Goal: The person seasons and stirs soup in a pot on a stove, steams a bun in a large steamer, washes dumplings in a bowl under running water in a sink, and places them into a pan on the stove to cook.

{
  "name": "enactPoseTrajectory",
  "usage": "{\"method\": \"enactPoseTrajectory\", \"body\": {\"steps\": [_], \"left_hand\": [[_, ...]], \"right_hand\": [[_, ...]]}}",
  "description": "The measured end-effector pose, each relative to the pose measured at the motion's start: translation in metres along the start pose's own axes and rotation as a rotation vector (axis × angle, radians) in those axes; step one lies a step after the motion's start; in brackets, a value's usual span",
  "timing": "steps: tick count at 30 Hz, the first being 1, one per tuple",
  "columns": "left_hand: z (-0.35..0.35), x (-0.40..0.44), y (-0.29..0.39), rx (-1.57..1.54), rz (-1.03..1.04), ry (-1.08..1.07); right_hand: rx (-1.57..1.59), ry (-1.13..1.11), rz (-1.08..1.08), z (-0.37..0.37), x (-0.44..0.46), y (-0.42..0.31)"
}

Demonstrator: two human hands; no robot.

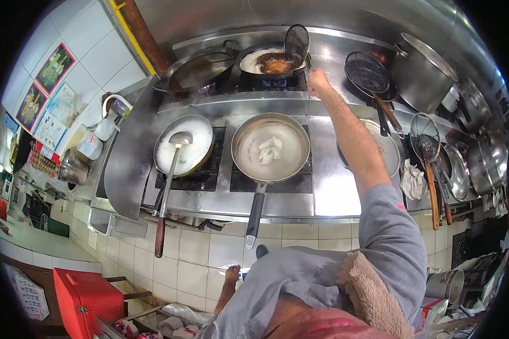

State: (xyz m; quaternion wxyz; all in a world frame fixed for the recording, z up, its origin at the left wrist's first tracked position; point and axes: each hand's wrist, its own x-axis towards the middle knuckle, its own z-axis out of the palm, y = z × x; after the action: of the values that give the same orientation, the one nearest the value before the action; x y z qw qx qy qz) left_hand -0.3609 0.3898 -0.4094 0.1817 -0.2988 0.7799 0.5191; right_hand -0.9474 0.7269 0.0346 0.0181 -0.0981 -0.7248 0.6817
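Observation:
My right hand (318, 83) reaches to the back of the stove, its fingers closed round the handle of a mesh strainer (297, 42). The strainer's basket stands tilted up at the right rim of a wok (246, 55), where brown, foaming oil bubbles. Low by my body, my left hand (232, 273) appears curled; what it holds, if anything, is hidden. In front of me a frying pan (242, 147) has a crumpled white cloth (270, 150) in it. To its left, a ladle (181, 138) rests in a pan of white, frothy liquid (195, 125).
A dark wok (201, 72) stands at the back left, with a flame beneath. On the right are a tall pot (427, 73), a black strainer (367, 72), a pan (379, 144) partly behind my arm, and a white rag (413, 179). Long handles overhang the stove's front edge.

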Motion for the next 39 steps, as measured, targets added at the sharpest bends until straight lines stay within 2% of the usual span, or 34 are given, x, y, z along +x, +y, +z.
{"method": "enactPoseTrajectory", "body": {"steps": [2, 5, 7, 9, 13, 14, 17, 18, 21, 25, 27, 36, 39], "left_hand": [[-0.003, -0.002, -0.009, 0.194, 0.154, -0.091], [-0.008, -0.022, -0.001, 0.185, -0.094, -0.073], [-0.012, -0.033, 0.014, 0.177, -0.261, -0.059], [-0.014, -0.031, 0.013, 0.131, -0.212, -0.031], [-0.012, -0.016, 0.014, 0.030, -0.116, 0.013], [-0.010, -0.013, 0.018, -0.123, -0.233, 0.036], [-0.005, -0.008, 0.022, -0.153, -0.244, 0.081], [-0.008, -0.003, 0.023, -0.182, -0.286, 0.022], [-0.006, -0.006, 0.020, -0.216, -0.239, 0.082], [-0.007, -0.011, 0.013, -0.169, -0.235, 0.115], [-0.011, -0.017, 0.009, -0.115, -0.212, 0.040], [-0.009, -0.026, 0.007, 0.036, -0.136, 0.017], [-0.008, -0.029, 0.009, 0.008, -0.200, 0.054]], "right_hand": [[0.024, -0.043, 0.032, 0.002, 0.001, -0.001], [0.087, -0.091, 0.051, 0.000, 0.006, 0.003], [-0.132, 0.037, -0.101, 0.000, -0.001, 0.004], [-0.237, 0.089, -0.181, -0.001, 0.002, 0.008], [-0.010, -0.047, -0.095, -0.007, 0.004, 0.009], [-0.015, -0.065, -0.033, -0.008, 0.003, 0.005], [0.048, -0.132, 0.098, -0.009, -0.001, -0.003], [0.114, -0.181, 0.169, -0.010, -0.003, -0.005], [0.133, -0.193, 0.180, -0.007, -0.012, -0.009], [0.037, -0.183, 0.081, 0.003, -0.028, -0.012], [-0.041, -0.150, -0.020, 0.007, -0.043, -0.018], [-0.053, -0.179, -0.038, 0.021, -0.064, -0.022], [-0.075, -0.172, -0.058, 0.021, -0.072, -0.024]]}}
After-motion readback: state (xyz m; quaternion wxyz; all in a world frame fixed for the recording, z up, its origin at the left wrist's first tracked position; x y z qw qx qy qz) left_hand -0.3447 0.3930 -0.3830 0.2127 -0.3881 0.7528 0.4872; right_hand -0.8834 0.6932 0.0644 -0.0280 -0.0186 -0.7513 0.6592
